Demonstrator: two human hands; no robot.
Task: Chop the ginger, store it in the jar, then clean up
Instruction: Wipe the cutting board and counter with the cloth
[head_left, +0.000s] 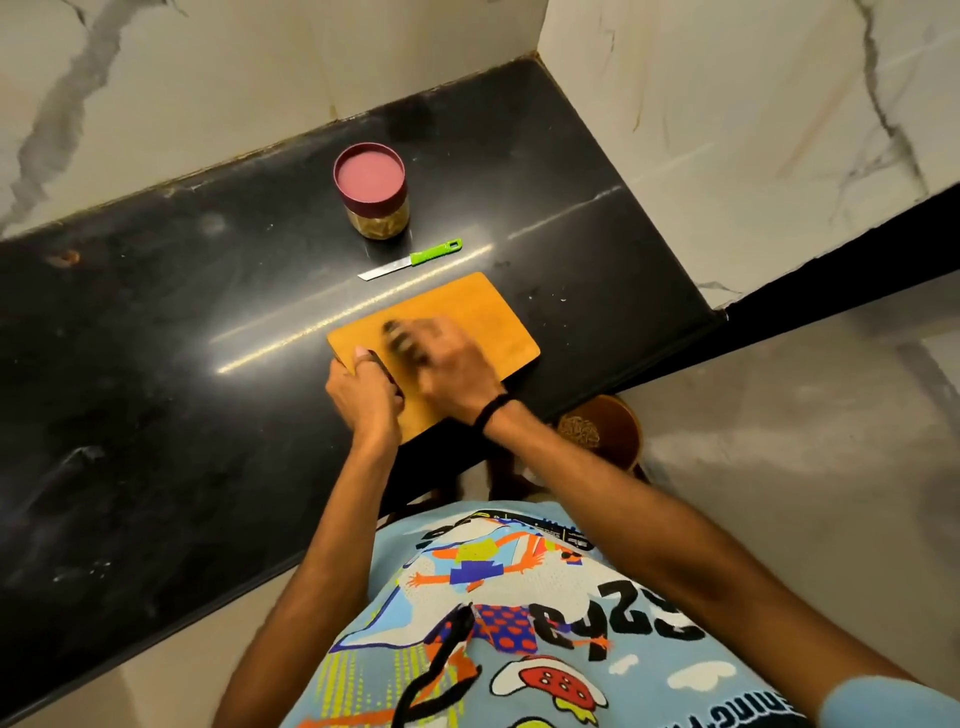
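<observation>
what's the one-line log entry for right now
left hand grips board edge | right hand blurred on board | jar lidded | knife on counter between jar and board

polished stone, matt wood, a little plastic and steel
the desk (156, 338) is black stone, polished glossy, with a light streak mirrored across it and pale dusty specks; the chopping board (483, 312) looks like smooth wood, orange-brown and matt; the knife (410, 260) has a bare metal blade and a shiny green plastic handle; the jar (382, 221) has a clear glossy wall under a maroon plastic lid (370, 174) with a dull satin top; the walls (727, 130) are smooth white slabs veined like marble; the shirt (519, 623) is printed cloth
</observation>
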